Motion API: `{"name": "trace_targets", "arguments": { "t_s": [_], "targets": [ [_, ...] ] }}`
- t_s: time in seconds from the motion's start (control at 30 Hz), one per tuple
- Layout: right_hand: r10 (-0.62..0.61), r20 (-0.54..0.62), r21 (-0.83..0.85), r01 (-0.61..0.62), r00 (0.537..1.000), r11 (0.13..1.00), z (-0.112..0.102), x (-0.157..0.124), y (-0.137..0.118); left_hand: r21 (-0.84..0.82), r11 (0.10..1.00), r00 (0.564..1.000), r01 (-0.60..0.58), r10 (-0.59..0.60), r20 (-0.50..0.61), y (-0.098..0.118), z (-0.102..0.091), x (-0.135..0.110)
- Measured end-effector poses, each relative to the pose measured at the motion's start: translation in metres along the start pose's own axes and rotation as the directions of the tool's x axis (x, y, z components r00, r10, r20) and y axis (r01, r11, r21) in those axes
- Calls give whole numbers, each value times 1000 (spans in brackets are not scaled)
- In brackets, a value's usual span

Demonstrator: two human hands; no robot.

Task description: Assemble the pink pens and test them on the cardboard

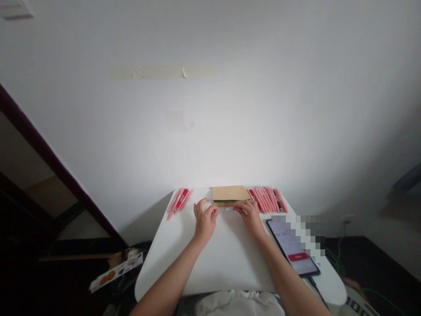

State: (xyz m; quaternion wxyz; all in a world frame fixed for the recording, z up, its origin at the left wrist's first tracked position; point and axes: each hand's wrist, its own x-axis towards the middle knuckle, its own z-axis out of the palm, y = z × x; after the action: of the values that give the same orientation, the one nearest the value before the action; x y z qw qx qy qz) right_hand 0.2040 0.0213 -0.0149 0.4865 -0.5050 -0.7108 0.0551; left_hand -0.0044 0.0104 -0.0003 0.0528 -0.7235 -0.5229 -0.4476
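We have a slim pen (pixel 226 209) level near the surface's (pixel 226 259) far edge, one end pinched by the fingertips of our left hand (pixel 205 218), the other by our right hand (pixel 249 215). Just beyond sits a brown rectangular item (pixel 230 193). We see a few pink pens (pixel 179 202) by the far left corner, a fuller pink row (pixel 268 200) by the far right corner, and a phone (pixel 286 239) along the right edge.

I make out "00" on the smartphone (pixel 285 240); its other digits and red button (pixel 297 257) lettering are blurred.
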Motion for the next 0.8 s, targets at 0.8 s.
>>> {"name": "trace_targets", "arguments": {
  "t_s": [0.8],
  "targets": [
    [40,-77,-27,-43,996,999,1,0,8,113,991,998,66,-66,-5,0,-3,0]
  ]
}}
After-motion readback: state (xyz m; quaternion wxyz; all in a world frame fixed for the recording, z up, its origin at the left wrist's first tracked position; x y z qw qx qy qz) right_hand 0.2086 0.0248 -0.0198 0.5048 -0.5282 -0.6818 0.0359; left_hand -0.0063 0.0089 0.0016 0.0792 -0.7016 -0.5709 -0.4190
